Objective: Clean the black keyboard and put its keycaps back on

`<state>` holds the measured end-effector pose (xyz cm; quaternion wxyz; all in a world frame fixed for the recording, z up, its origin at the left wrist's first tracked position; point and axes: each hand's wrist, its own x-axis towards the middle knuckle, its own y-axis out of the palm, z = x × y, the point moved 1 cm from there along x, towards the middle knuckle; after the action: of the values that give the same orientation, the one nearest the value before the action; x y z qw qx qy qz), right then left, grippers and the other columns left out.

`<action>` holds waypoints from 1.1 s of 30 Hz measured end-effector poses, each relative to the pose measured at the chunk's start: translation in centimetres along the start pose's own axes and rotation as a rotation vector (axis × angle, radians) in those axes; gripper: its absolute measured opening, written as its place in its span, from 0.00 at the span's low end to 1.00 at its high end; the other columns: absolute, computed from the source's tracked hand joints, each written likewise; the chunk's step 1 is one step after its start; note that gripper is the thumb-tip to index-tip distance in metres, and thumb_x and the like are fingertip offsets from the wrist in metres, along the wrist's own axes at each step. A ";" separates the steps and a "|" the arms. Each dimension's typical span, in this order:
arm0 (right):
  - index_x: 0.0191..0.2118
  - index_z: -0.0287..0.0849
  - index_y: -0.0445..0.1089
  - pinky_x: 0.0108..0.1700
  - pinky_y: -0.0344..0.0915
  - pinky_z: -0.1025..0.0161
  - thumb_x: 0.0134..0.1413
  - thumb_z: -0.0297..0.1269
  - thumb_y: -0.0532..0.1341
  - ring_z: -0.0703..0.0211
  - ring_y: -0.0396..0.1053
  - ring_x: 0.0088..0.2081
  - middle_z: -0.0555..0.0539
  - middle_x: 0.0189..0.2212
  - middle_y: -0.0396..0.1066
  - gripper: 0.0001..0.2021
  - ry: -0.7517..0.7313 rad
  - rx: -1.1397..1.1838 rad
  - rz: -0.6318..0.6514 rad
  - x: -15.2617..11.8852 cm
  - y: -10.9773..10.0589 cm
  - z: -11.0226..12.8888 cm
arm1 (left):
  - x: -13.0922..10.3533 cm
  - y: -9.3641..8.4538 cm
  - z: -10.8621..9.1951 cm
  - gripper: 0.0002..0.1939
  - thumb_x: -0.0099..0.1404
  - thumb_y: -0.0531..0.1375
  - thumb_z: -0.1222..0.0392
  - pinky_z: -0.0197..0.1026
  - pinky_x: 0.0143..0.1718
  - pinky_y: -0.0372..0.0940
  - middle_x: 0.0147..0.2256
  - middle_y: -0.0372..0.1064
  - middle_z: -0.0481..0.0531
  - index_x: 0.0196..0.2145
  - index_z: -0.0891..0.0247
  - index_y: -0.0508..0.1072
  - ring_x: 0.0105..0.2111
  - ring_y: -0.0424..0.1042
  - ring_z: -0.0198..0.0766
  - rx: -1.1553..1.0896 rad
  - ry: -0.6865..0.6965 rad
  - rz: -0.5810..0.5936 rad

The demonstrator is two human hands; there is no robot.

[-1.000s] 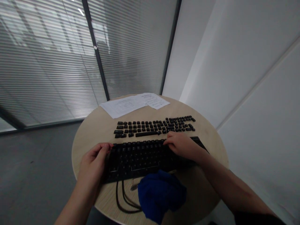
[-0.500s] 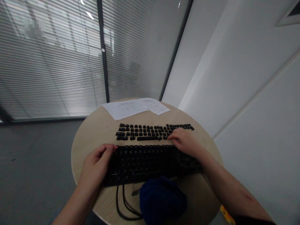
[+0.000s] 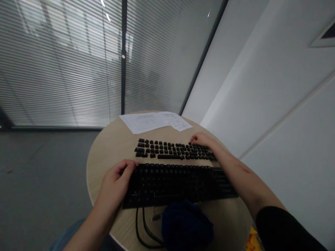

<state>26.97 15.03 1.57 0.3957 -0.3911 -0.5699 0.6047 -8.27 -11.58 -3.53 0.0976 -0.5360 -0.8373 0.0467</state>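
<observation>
A black keyboard (image 3: 170, 184) lies along the near part of the round table. My left hand (image 3: 116, 181) is closed at its far left corner, thumb and index finger pinching the edge there. Behind the keyboard, loose black keycaps (image 3: 170, 148) are laid out in rows, with a long space bar (image 3: 170, 157) in the nearest row. My right hand (image 3: 202, 139) reaches over them to the farthest row. Its fingers are bent and drawn together beside a keycap there; whether they hold one is too small to tell.
Printed paper sheets (image 3: 146, 122) lie at the far edge of the table (image 3: 104, 150). A dark blue cloth-like bundle (image 3: 187, 226) sits in front of the keyboard, beside looped black cable (image 3: 140, 226). A white wall (image 3: 274, 104) rises close on the right.
My right hand has moved away from the keycap row nearest the keyboard to the farthest row. My left hand stays at the keyboard's corner. The view has shifted slightly.
</observation>
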 end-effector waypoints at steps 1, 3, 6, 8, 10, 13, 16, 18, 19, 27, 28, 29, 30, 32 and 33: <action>0.38 0.44 0.83 0.40 0.68 0.65 0.51 0.30 0.68 0.56 0.77 0.37 0.47 0.35 0.82 0.08 0.001 0.008 0.011 0.1 0.2 -0.1 | 0.0 0.0 0.0 0.18 0.60 0.59 0.41 0.41 0.29 0.61 0.27 0.76 0.50 0.31 0.59 0.78 0.29 0.71 0.44 0.005 0.001 0.004; 0.37 0.44 0.83 0.39 0.68 0.65 0.49 0.29 0.69 0.57 0.76 0.36 0.48 0.34 0.82 0.08 0.000 0.026 0.029 0.4 0.5 -0.1 | -0.1 0.0 0.1 0.18 0.61 0.59 0.41 0.41 0.30 0.61 0.28 0.76 0.50 0.31 0.59 0.78 0.30 0.71 0.44 0.009 0.002 0.007; 0.34 0.43 0.82 0.37 0.68 0.66 0.48 0.28 0.69 0.58 0.76 0.34 0.49 0.32 0.82 0.06 -0.007 0.057 0.038 1.0 1.0 -0.2 | -0.2 0.1 0.2 0.18 0.61 0.59 0.41 0.40 0.29 0.61 0.29 0.77 0.51 0.32 0.58 0.78 0.31 0.71 0.45 0.006 -0.001 0.003; 0.33 0.42 0.81 0.37 0.67 0.66 0.48 0.28 0.69 0.59 0.75 0.33 0.49 0.31 0.81 0.05 -0.009 0.080 0.027 1.4 1.2 0.0 | -0.3 0.2 0.1 0.18 0.61 0.59 0.41 0.40 0.28 0.61 0.30 0.77 0.51 0.33 0.58 0.78 0.30 0.71 0.44 0.000 -0.015 0.009; 0.32 0.42 0.81 0.38 0.68 0.65 0.48 0.28 0.69 0.58 0.75 0.33 0.48 0.31 0.81 0.04 -0.009 0.107 -0.001 1.7 1.1 0.2 | -0.3 0.3 0.0 0.19 0.61 0.59 0.41 0.40 0.28 0.60 0.29 0.76 0.50 0.34 0.58 0.79 0.30 0.71 0.44 -0.013 -0.034 0.013; 0.34 0.41 0.81 0.40 0.68 0.64 0.50 0.29 0.69 0.57 0.75 0.35 0.47 0.32 0.81 0.04 -0.009 0.157 -0.077 1.1 0.3 0.6 | -0.3 0.4 0.0 0.18 0.61 0.60 0.41 0.39 0.27 0.60 0.29 0.76 0.50 0.34 0.58 0.79 0.29 0.70 0.43 -0.029 -0.041 0.004; 0.40 0.42 0.81 0.43 0.69 0.62 0.55 0.33 0.67 0.56 0.75 0.38 0.45 0.37 0.81 0.08 -0.022 0.218 -0.173 -2.1 -0.7 1.1 | -0.3 0.4 -0.1 0.17 0.60 0.60 0.42 0.38 0.27 0.60 0.30 0.76 0.50 0.33 0.58 0.79 0.30 0.71 0.42 -0.038 -0.032 -0.013; 0.45 0.43 0.81 0.42 0.69 0.62 0.58 0.37 0.66 0.57 0.75 0.38 0.46 0.39 0.81 0.11 -0.041 0.266 -0.216 -5.7 -0.8 1.6 | -0.3 0.4 -0.2 0.17 0.60 0.61 0.43 0.38 0.27 0.61 0.29 0.76 0.50 0.32 0.58 0.79 0.30 0.71 0.42 -0.043 -0.029 -0.024; 0.45 0.44 0.81 0.39 0.69 0.63 0.58 0.40 0.66 0.58 0.75 0.35 0.47 0.37 0.81 0.12 -0.056 0.297 -0.224 -7.8 -0.6 1.9 | -0.3 0.4 -0.3 0.17 0.60 0.61 0.43 0.38 0.28 0.61 0.29 0.76 0.49 0.32 0.58 0.79 0.30 0.71 0.42 -0.044 -0.028 -0.028; 0.41 0.48 0.82 0.44 0.71 0.61 0.59 0.38 0.66 0.56 0.77 0.39 0.48 0.38 0.82 0.07 -0.333 0.444 -0.133 -16.7 1.8 5.3 | 0.0 0.4 0.5 0.18 0.60 0.63 0.41 0.38 0.29 0.61 0.32 0.76 0.52 0.34 0.60 0.78 0.32 0.71 0.41 -0.077 -0.058 -0.020; 0.40 0.48 0.81 0.45 0.71 0.61 0.59 0.37 0.66 0.56 0.78 0.40 0.49 0.38 0.82 0.07 -0.350 0.431 -0.119 -16.6 1.9 5.5 | 0.1 0.4 0.7 0.18 0.60 0.63 0.42 0.38 0.28 0.61 0.32 0.76 0.51 0.34 0.61 0.78 0.31 0.71 0.40 -0.092 -0.070 -0.025; 0.40 0.48 0.81 0.45 0.71 0.60 0.60 0.37 0.66 0.56 0.78 0.40 0.49 0.38 0.82 0.06 -0.361 0.418 -0.105 -16.4 1.9 5.5 | 0.0 0.4 0.8 0.18 0.60 0.63 0.42 0.38 0.28 0.60 0.32 0.75 0.51 0.34 0.61 0.78 0.31 0.70 0.39 -0.106 -0.085 -0.035; 0.40 0.48 0.81 0.46 0.71 0.60 0.60 0.37 0.66 0.56 0.78 0.41 0.49 0.38 0.82 0.06 -0.372 0.405 -0.092 -16.2 1.9 5.5 | 0.0 0.4 0.8 0.18 0.60 0.64 0.43 0.37 0.27 0.59 0.32 0.75 0.51 0.34 0.61 0.78 0.30 0.69 0.39 -0.119 -0.100 -0.046; 0.40 0.48 0.81 0.47 0.70 0.59 0.59 0.36 0.66 0.56 0.78 0.41 0.49 0.39 0.82 0.06 -0.391 0.371 -0.077 -15.9 2.0 5.5 | -0.2 0.4 0.7 0.18 0.60 0.64 0.42 0.37 0.26 0.58 0.31 0.74 0.50 0.35 0.61 0.78 0.29 0.68 0.38 -0.130 -0.125 -0.053; 0.41 0.48 0.81 0.47 0.70 0.59 0.59 0.36 0.66 0.56 0.78 0.42 0.49 0.39 0.82 0.06 -0.401 0.351 -0.074 -15.8 2.1 5.5 | -0.2 0.4 0.7 0.19 0.60 0.64 0.42 0.36 0.26 0.58 0.31 0.73 0.50 0.35 0.62 0.78 0.29 0.67 0.38 -0.133 -0.135 -0.054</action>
<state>27.88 -1.75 0.08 0.3585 -0.1679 -0.5372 0.7448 -7.99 -11.60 -4.27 0.0066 -0.5144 -0.8572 0.0243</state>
